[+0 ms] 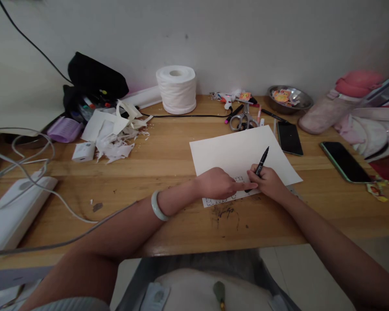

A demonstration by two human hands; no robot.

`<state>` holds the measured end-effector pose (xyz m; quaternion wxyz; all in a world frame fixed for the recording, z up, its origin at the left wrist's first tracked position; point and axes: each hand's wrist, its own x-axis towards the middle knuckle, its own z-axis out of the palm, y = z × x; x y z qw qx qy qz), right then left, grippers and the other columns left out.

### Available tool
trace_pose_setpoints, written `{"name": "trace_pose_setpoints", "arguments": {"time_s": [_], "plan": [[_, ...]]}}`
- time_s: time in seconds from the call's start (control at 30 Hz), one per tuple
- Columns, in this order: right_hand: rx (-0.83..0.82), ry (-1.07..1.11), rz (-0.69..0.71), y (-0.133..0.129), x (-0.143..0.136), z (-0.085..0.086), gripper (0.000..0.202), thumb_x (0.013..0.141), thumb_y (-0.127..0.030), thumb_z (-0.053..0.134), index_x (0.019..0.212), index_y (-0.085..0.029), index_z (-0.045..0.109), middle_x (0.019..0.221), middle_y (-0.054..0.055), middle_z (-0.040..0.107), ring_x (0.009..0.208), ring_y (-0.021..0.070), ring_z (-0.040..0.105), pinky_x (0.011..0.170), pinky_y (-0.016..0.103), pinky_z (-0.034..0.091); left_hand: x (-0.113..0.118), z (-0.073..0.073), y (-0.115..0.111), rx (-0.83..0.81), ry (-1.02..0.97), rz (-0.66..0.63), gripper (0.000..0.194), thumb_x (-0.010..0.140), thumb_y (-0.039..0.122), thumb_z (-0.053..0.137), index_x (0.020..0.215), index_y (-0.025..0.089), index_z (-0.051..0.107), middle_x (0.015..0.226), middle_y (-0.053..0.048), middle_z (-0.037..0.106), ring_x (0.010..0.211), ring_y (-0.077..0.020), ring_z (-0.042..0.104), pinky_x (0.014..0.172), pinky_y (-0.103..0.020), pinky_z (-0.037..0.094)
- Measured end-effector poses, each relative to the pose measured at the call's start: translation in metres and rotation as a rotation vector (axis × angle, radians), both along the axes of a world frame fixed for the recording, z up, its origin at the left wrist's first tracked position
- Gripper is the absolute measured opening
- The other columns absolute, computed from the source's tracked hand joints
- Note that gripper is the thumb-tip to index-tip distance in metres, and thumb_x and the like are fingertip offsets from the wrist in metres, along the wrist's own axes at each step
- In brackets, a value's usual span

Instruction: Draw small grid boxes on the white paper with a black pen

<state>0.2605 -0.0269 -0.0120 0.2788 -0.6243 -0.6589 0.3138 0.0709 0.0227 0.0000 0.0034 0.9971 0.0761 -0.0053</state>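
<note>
A white sheet of paper [236, 151] lies at a slant on the wooden table, with small black drawings along its near edge. My right hand [266, 181] is closed around a black pen [262, 160], its upper end pointing up and away; the lower end is partly hidden by my fingers. My left hand [222, 183] rests on the paper over part of the drawings. Its index finger is stretched out toward the right hand and the pen, and the other fingers look curled under. A pale bracelet [158, 206] circles the left wrist.
Behind the paper are scissors [244, 121], pens and a metal bowl [290, 99]. Two phones [290, 138] and a pink-lidded bottle [337, 103] stand or lie to the right. Paper scraps [113, 138], a white roll [176, 90], cables and a power strip [22, 211] occupy the left.
</note>
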Motion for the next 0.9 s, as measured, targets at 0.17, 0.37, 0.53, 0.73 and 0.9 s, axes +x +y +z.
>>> {"name": "trace_pose_setpoints", "arguments": {"time_s": [0.17, 0.37, 0.53, 0.73, 0.9], "plan": [[-0.009, 0.115, -0.219, -0.011, 0.005, 0.013, 0.03, 0.078, -0.039, 0.046, 0.055, -0.02, 0.039, 0.043, -0.005, 0.039, 0.04, 0.0089, 0.038, 0.041, 0.023, 0.03, 0.0, 0.001, 0.0, -0.014, -0.009, 0.006, 0.053, 0.084, 0.02, 0.035, 0.134, 0.03, 0.02, 0.069, 0.002, 0.064, 0.054, -0.0115, 0.053, 0.044, -0.024, 0.018], [0.128, 0.323, -0.468, -0.054, -0.002, 0.02, 0.022, 0.074, -0.039, 0.055, 0.065, -0.021, 0.047, 0.048, -0.003, 0.049, 0.041, 0.0106, 0.046, 0.039, 0.023, 0.037, -0.001, 0.0, 0.0, -0.043, -0.051, -0.007, 0.06, 0.081, 0.017, 0.038, 0.135, 0.029, 0.016, 0.067, 0.003, 0.063, 0.051, -0.0102, 0.051, 0.043, -0.024, 0.017], [0.179, 0.1, -0.379, -0.079, -0.013, 0.004, 0.014, 0.074, -0.033, 0.056, 0.069, -0.02, 0.051, 0.059, 0.0, 0.056, 0.056, 0.0135, 0.054, 0.054, 0.026, 0.043, -0.001, -0.002, 0.0, -0.042, -0.058, 0.011, 0.059, 0.082, 0.02, 0.036, 0.135, 0.031, 0.014, 0.067, 0.004, 0.062, 0.051, -0.0105, 0.051, 0.043, -0.024, 0.017], [0.173, -0.166, -0.255, -0.079, -0.018, 0.002, 0.012, 0.078, -0.032, 0.051, 0.072, -0.022, 0.051, 0.068, 0.0, 0.057, 0.063, 0.0137, 0.054, 0.057, 0.024, 0.041, -0.001, -0.002, -0.001, -0.036, -0.054, 0.023, 0.06, 0.081, 0.018, 0.037, 0.135, 0.031, 0.014, 0.068, 0.004, 0.062, 0.053, -0.0097, 0.052, 0.044, -0.023, 0.019], [0.175, -0.19, -0.2, -0.079, -0.021, 0.003, 0.01, 0.08, -0.031, 0.048, 0.075, -0.022, 0.049, 0.073, 0.0, 0.059, 0.068, 0.014, 0.054, 0.062, 0.024, 0.04, -0.001, -0.002, -0.001, -0.039, -0.068, 0.018, 0.06, 0.081, 0.018, 0.038, 0.135, 0.032, 0.016, 0.066, 0.004, 0.062, 0.051, -0.0097, 0.051, 0.044, -0.024, 0.017]]}}
